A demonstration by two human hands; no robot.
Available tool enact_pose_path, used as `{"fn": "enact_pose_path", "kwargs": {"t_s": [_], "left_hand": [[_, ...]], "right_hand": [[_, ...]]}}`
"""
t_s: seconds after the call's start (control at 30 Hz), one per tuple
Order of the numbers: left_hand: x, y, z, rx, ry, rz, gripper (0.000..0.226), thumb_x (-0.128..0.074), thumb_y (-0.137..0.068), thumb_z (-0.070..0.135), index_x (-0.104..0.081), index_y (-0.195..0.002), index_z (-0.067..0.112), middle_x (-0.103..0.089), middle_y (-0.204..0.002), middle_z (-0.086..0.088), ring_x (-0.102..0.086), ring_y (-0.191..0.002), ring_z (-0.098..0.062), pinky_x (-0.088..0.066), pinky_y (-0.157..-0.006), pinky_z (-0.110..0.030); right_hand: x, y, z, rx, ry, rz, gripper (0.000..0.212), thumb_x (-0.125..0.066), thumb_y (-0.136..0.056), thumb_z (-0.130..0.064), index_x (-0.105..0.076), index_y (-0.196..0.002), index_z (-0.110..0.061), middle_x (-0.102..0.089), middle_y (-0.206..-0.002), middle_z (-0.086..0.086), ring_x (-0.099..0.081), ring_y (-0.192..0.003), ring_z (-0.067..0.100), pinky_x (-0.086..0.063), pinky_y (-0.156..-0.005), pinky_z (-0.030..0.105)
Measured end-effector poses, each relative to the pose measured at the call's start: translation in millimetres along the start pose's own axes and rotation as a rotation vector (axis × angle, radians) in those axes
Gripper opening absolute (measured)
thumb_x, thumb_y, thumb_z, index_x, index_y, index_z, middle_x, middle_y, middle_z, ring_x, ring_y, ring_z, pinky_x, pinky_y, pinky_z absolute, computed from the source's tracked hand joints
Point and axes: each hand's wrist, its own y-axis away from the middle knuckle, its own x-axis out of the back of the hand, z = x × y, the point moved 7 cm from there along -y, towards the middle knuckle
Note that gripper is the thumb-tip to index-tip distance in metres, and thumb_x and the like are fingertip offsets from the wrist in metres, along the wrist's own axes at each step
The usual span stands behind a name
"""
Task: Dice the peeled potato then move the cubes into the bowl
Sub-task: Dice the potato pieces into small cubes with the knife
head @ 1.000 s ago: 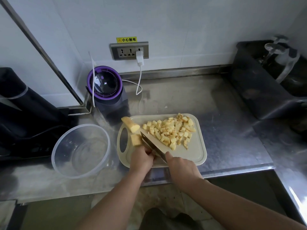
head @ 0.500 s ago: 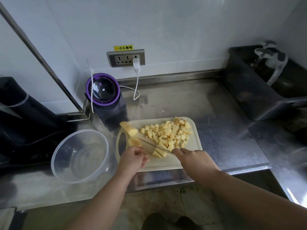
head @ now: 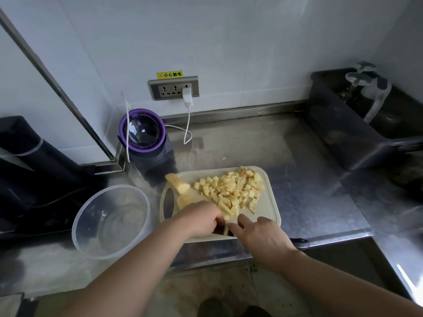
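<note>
So both hands are at the near edge of the cutting board (head: 271, 202): left hand (head: 201, 217) curled over potato strips (head: 225, 209), right hand (head: 263, 236) fingers spread, loose. Cubes (head: 231, 188) piled mid-board, bowl (head: 109, 220) just left of it. I can't see the left's grip clearly.

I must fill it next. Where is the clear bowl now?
In the head view, the clear bowl stands empty on the steel counter, just left of the cutting board, below the purple-lidded appliance.

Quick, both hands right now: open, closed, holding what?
Left hand: curled shut over potato strips on the cutting board.
Right hand: fingers extended; whether it holds the knife cannot be told.
</note>
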Motion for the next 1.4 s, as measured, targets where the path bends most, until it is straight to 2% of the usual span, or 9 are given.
{"fn": "enact_pose_path", "kwargs": {"t_s": [0.07, 0.17, 0.33, 0.5, 0.67, 0.77, 1.0, 1.13, 1.4], "left_hand": [[-6, -6, -8, 0.028, -0.082, -0.005, 0.038, -0.045, -0.094, 0.006, -0.070, -0.114, 0.026, -0.065, -0.107, 0.001, -0.060, -0.087, -0.018, -0.051, -0.074, -0.030], [-8, -10, -12, 0.036, -0.138, -0.005, 0.039, -0.047, -0.093, 0.004, -0.070, -0.114, 0.026, -0.064, -0.111, 0.000, -0.060, -0.092, -0.020, -0.053, -0.081, -0.032], [21, -13, -26, 0.058, 0.010, 0.108, 0.038, -0.046, -0.095, 0.004, -0.066, -0.118, 0.027, -0.060, -0.126, 0.008, -0.059, -0.108, -0.013, -0.049, -0.090, -0.030], [53, -19, -34, 0.092, -0.100, 0.339, 0.042, -0.046, -0.094, 0.004, -0.061, -0.123, 0.030, -0.056, -0.131, 0.010, -0.057, -0.112, -0.014, -0.048, -0.090, -0.031], [16, -24, 4, -0.129, -0.315, 0.174, 0.049, -0.053, -0.091, 0.012, -0.047, -0.137, 0.026, -0.042, -0.142, 0.005, -0.044, -0.128, -0.018, -0.038, -0.106, -0.037], [4, -27, 11, -0.146, -0.513, 0.128, 0.054, -0.057, -0.089, 0.022, -0.040, -0.141, 0.025, -0.037, -0.145, 0.002, -0.036, -0.133, -0.022, -0.029, -0.109, -0.039], [-2, -36, 9, -0.173, -0.664, 0.099, 0.050, -0.059, -0.088, 0.031, -0.042, -0.134, 0.022, -0.037, -0.144, -0.003, -0.036, -0.132, -0.026, -0.030, -0.108, -0.041], [-3, -39, 8, -0.199, -0.661, 0.102, 0.046, -0.059, -0.088, 0.032, -0.043, -0.129, 0.022, -0.038, -0.143, -0.003, -0.039, -0.130, -0.026, -0.031, -0.106, -0.039], [-5, -39, 7, -0.240, -0.700, 0.115, 0.049, -0.056, -0.090, 0.035, -0.044, -0.135, 0.020, -0.045, -0.139, -0.002, -0.048, -0.123, -0.024, -0.035, -0.103, -0.039]], "right_hand": [[-2, 1, -2, 0.009, -0.026, -0.012, 0.051, -0.061, -0.093, -0.008, -0.037, -0.138, -0.012, -0.048, -0.120, 0.013, -0.039, -0.059, 0.018, -0.044, -0.061, 0.030], [-5, 2, 2, -0.002, -0.030, -0.032, 0.052, -0.063, -0.092, -0.008, -0.037, -0.137, -0.014, -0.047, -0.122, 0.012, -0.030, -0.055, 0.015, -0.043, -0.060, 0.030], [5, 18, 36, -0.065, 0.021, -0.038, 0.059, -0.061, -0.092, -0.009, -0.031, -0.142, -0.022, -0.044, -0.129, 0.005, -0.052, -0.071, 0.019, -0.052, -0.064, 0.030], [17, 38, 88, -0.232, -0.033, 0.088, 0.052, -0.054, -0.097, -0.012, -0.038, -0.142, -0.031, -0.048, -0.131, -0.006, -0.062, -0.079, 0.018, -0.054, -0.065, 0.026], [23, 50, 118, -0.504, -0.240, 0.255, 0.033, -0.040, -0.104, -0.021, -0.048, -0.135, -0.026, -0.054, -0.124, -0.006, -0.064, -0.089, 0.020, -0.054, -0.069, 0.028], [22, 53, 121, -0.557, -0.331, 0.291, 0.032, -0.040, -0.105, -0.023, -0.049, -0.135, -0.025, -0.055, -0.126, -0.005, -0.063, -0.092, 0.018, -0.054, -0.072, 0.026], [13, 51, 120, -0.570, -0.361, 0.280, 0.032, -0.038, -0.105, -0.026, -0.047, -0.136, -0.028, -0.054, -0.122, -0.008, -0.055, -0.081, 0.011, -0.043, -0.061, 0.013], [14, 46, 117, -0.545, -0.378, 0.288, 0.033, -0.039, -0.105, -0.028, -0.047, -0.137, -0.029, -0.055, -0.122, -0.009, -0.060, -0.089, 0.012, -0.051, -0.070, 0.019], [12, 31, 113, -0.488, -0.423, 0.292, 0.035, -0.040, -0.105, -0.029, -0.047, -0.139, -0.029, -0.056, -0.127, -0.008, -0.062, -0.098, 0.014, -0.051, -0.072, 0.020]]}}
